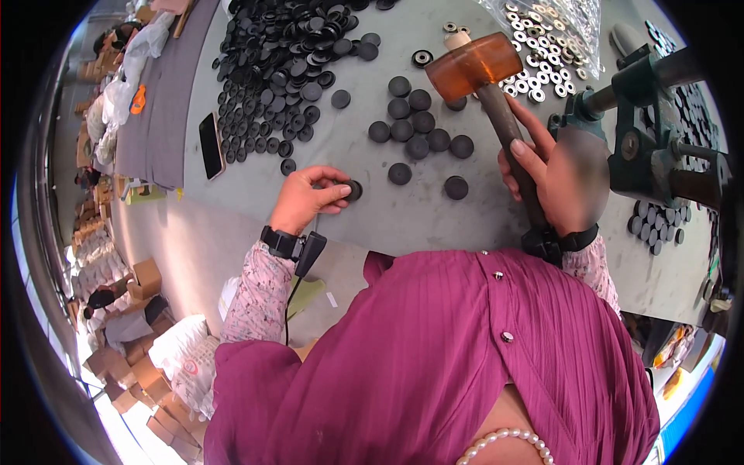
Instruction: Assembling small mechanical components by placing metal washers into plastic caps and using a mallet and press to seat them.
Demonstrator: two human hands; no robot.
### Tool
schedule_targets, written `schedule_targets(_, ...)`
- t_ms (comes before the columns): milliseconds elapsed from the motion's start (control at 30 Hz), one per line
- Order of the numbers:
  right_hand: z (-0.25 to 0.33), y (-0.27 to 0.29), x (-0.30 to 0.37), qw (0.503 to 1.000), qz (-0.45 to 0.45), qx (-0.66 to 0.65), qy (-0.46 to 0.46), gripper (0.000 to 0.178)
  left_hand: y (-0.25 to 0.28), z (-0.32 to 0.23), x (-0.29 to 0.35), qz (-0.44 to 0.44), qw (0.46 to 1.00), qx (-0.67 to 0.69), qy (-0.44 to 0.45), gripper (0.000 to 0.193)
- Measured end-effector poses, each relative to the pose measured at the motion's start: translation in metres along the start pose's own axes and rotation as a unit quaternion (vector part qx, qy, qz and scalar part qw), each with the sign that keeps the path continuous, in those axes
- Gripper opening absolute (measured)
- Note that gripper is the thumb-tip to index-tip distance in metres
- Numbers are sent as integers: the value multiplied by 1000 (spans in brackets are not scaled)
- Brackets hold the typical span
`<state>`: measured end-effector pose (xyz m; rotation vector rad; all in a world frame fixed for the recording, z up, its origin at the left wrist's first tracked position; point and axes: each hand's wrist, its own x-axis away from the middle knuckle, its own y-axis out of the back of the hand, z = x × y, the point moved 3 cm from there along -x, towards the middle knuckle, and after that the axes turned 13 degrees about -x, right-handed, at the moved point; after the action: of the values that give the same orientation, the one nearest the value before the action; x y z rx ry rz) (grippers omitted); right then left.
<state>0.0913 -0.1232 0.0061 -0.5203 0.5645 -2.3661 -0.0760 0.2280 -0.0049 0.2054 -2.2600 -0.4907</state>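
My right hand [559,174] is wrapped round the dark handle of a mallet [474,66] with an amber, see-through head, held up over the table. Between the thumb and fingers of my left hand [310,198] is a small round black cap [354,191], near the table's front edge. Several black caps [417,146] lie loosely grouped between my hands. One cap with a metal ring in it [422,59] lies beyond them, left of the mallet head. A large heap of black caps [287,70] spreads over the table's far left.
Shiny metal rings [542,66] lie at the back right by a clear plastic bag [577,31]. A green metal press [639,128] stands right of my right hand, with more black caps [656,225] beside it. A phone [211,146] lies at the left table edge.
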Motion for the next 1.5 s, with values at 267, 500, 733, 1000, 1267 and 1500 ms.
schedule_targets(267, 4, -2, 0, 1000, -4, 8, 6, 61, 2, -25, -6, 37, 996, -79, 14, 23)
schedule_targets(500, 1, 4, 1, 999, -3, -50, 22, 63, -17, -46, -19, -136, 983, -74, -96, 26)
schedule_targets(733, -2, 5, 0, 997, 25, -64, 18, 62, 19, -78, -79, -365, 766, -373, -376, 24)
schedule_targets(1000, 1, 4, -3, 998, 16, -59, 3, 63, 12, -58, -67, -89, 992, 16, -91, 31)
schedule_targets(1267, 2, 3, -1, 998, 10, -58, 4, 63, 35, -63, -50, -368, 806, -388, -253, 27)
schedule_targets(1500, 3, 2, 1, 999, 13, -45, 8, 62, 42, -53, -61, -418, 734, -470, -257, 22)
